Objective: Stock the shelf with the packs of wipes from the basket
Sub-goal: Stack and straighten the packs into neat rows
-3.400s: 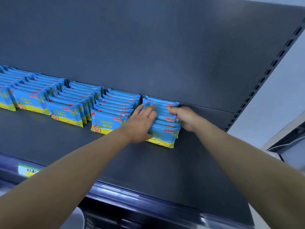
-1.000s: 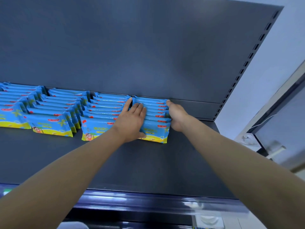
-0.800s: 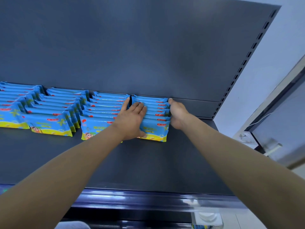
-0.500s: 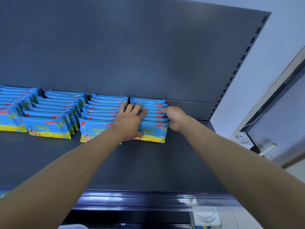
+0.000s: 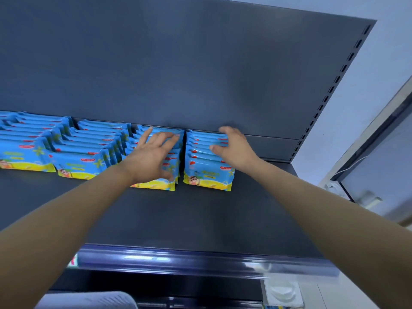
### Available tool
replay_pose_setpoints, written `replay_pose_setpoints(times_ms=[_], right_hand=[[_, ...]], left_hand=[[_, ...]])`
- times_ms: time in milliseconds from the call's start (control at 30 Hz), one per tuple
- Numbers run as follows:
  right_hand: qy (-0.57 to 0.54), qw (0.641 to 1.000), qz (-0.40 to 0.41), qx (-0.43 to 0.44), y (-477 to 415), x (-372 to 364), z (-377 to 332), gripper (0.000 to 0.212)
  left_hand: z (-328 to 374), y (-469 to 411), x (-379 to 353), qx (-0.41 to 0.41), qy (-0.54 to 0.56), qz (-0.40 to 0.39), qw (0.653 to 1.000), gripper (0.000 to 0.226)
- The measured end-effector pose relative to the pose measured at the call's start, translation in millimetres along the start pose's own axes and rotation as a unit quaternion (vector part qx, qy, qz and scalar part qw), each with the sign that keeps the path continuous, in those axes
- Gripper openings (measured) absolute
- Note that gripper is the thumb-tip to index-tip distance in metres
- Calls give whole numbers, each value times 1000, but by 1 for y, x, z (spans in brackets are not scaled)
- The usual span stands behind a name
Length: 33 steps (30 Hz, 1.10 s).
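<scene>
Right now both hands are resting on wipes packs (image 5: pixel 84 163) standing along the back edge of the shelf (image 5: pixel 200 219), near its right end. The left hand (image 5: pixel 153 157) is spreading straight fingers over the second row (image 5: pixel 153 185). The right hand (image 5: pixel 234 150), loosely cupped and gripping nothing, is lying on the end row (image 5: pixel 207 172), which is running front-to-back directly beneath it.

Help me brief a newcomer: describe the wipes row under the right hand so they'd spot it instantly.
On the dark grey shelf, blue-and-yellow packs stand in rows reaching the back panel. The row under the right hand is the rightmost; it alone has bare shelf to its right.
</scene>
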State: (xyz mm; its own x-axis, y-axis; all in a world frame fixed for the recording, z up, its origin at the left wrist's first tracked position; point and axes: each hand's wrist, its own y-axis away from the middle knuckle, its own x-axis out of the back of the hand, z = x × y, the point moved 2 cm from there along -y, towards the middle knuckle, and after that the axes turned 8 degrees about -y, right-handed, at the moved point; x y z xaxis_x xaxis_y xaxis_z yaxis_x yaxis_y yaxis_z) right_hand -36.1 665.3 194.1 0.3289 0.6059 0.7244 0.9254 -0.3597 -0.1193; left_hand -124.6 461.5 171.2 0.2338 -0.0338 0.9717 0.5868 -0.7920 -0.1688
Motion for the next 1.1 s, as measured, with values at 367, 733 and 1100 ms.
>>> replay_pose_setpoints(times_ms=[367, 733, 1100], right_hand=[[371, 919, -94, 93, 16, -49, 2, 91], [376, 910, -101, 145, 24, -44, -1, 89], [360, 919, -106, 120, 30, -33, 2, 84]], left_hand=[[-26, 26, -27, 19, -183, -68, 981, 101], [-27, 26, -27, 34, -177, -69, 981, 108], [-21, 37, -18, 28, -142, -39, 989, 95]])
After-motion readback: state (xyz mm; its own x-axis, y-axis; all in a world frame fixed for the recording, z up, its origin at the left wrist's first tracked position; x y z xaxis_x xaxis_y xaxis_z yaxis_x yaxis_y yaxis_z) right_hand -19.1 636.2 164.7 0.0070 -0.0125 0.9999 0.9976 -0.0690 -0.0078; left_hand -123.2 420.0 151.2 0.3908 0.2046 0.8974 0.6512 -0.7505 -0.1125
